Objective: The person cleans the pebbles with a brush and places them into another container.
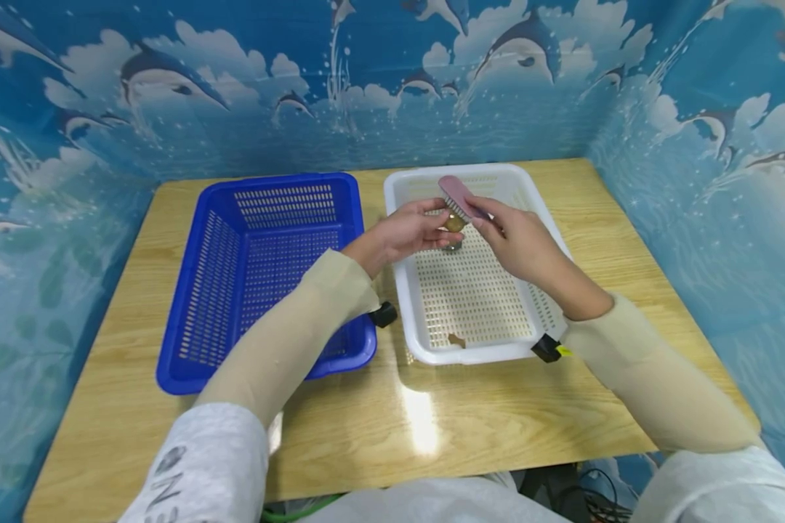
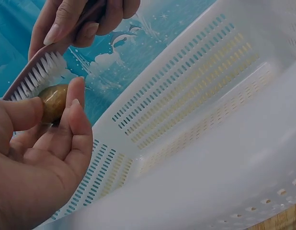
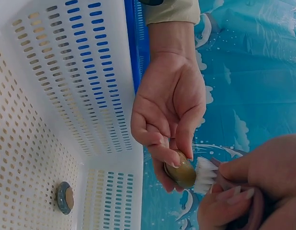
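My left hand (image 1: 408,232) pinches a smooth, glossy brown stone (image 3: 183,170) between thumb and fingers, above the far part of the white basket (image 1: 402,290). My right hand (image 1: 523,240) grips a scrubbing brush (image 1: 456,190) with a pink back and white bristles (image 3: 204,176). In the right wrist view the bristle tips meet the stone's side. The left wrist view shows the bristles just beyond the stone, partly behind it. Down on the basket floor lies a grey and tan stone (image 3: 64,198), partly hidden under my left hand in the head view.
A blue basket (image 1: 170,349) stands on the left of the wooden table (image 1: 497,428). Near the white basket's front wall lies a small brown piece (image 1: 456,340). Dolphin-print curtains (image 1: 366,131) enclose the table at the back and sides.
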Available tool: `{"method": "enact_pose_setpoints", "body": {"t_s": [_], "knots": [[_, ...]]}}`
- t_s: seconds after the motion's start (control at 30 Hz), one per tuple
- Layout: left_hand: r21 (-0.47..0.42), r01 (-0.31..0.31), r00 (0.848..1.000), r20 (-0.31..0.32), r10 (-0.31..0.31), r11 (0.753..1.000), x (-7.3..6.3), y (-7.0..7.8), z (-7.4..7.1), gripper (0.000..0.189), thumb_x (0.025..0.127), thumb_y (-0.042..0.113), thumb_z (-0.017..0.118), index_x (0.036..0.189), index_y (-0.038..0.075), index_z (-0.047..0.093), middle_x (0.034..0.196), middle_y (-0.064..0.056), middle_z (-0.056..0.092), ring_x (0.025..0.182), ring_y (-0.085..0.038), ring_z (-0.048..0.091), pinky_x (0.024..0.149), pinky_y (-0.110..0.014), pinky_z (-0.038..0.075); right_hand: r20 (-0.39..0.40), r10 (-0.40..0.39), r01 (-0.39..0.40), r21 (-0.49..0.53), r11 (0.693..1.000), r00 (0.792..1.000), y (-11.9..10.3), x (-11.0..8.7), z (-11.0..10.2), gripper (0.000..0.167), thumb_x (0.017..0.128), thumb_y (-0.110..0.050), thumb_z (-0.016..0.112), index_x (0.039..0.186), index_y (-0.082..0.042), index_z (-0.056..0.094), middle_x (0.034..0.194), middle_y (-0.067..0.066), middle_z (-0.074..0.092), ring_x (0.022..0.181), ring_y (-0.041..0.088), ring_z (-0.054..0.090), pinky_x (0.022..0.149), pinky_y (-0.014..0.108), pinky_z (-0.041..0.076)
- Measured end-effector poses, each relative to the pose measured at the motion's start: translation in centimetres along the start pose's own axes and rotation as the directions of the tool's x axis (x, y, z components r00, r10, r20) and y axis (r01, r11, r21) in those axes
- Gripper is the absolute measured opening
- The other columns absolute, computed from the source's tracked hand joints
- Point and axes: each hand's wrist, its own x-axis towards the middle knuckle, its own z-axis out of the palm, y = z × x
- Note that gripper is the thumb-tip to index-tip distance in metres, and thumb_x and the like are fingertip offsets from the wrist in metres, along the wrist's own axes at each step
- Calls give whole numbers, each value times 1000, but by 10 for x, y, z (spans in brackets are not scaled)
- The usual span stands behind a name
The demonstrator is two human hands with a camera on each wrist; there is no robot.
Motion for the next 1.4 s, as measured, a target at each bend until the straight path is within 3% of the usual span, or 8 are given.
{"method": "enact_pose_setpoints", "body": {"t_s": [0.3, 0.43, 0.57, 0.77, 1.03, 1.1, 1.27, 1.4], "knots": [[0, 20, 999, 37, -20, 1000, 1, 1, 1, 49, 106, 11, 37, 154, 12, 26, 143, -28, 42, 82, -15, 68, 70, -25, 51, 8, 36, -36, 13, 999, 999, 3, -1, -4, 44, 106, -25, 43, 147, -12, 43, 65, 8, 50, 52, 20, 42, 51, 35, 35], [-2, -4, 1000, 27, 4, 1000, 2, 2, 1, 48, 107, 11, 34, 154, 10, 25, 143, -27, 43, 88, -16, 65, 86, -32, 50, 21, 54, -55, 25, 998, 998, 3, -1, -6, 44, 106, -27, 41, 149, -14, 41, 65, 8, 49, 50, 20, 40, 49, 35, 35], [-37, -20, 1000, -6, 19, 999, 3, 3, 1, 46, 107, 11, 32, 153, 7, 27, 140, -26, 45, 91, -18, 62, 108, -43, 37, 23, 56, -57, 31, 998, 998, 2, -2, -6, 45, 106, -28, 40, 149, -14, 40, 65, 8, 48, 49, 19, 40, 49, 34, 35], [-126, -28, 997, -77, 19, 992, 2, 4, 0, 46, 107, 9, 32, 153, 10, 30, 124, -20, 55, 78, -15, 66, 112, -45, 31, 27, 34, -35, 46, 998, 999, 0, -4, -3, 45, 106, -27, 41, 149, -14, 40, 77, 11, 58, 52, 20, 44, 51, 35, 37], [-139, -26, 996, -88, 14, 990, 2, 5, -1, 44, 108, 9, 31, 151, 9, 32, 138, -28, 48, 76, -14, 68, 111, -43, 34, 27, -8, 7, 26, 1000, 1000, -5, -4, 2, 44, 105, -23, 45, 148, -12, 42, 112, 20, 65, 63, 23, 52, 58, 37, 41], [-122, -27, 996, -82, 17, 992, 2, 4, -2, 43, 108, 11, 32, 150, 7, 34, 128, -25, 56, 77, -13, 68, 107, -41, 38, 27, -8, 7, 15, 1000, 1000, -5, -3, 2, 44, 105, -23, 46, 148, -12, 42, 109, 19, 65, 62, 23, 51, 58, 37, 40], [-102, -16, 999, -39, 12, 995, 1, 3, -3, 43, 108, 16, 34, 150, 7, 36, 100, -11, 63, 78, -14, 69, 82, -29, 51, 26, -3, 3, -11, 1000, 1000, -4, -1, 2, 44, 105, -24, 44, 148, -12, 42, 72, 11, 55, 52, 20, 42, 51, 34, 36], [-84, -16, 1000, -2, 15, 996, 1, 2, -3, 42, 108, 18, 34, 148, 4, 38, 89, -9, 64, 72, -14, 65, 67, -24, 51, 17, 8, -8, -19, 1000, 1000, -1, 1, 1, 44, 106, -24, 44, 148, -12, 43, 68, 9, 52, 52, 20, 42, 52, 35, 35]]}}
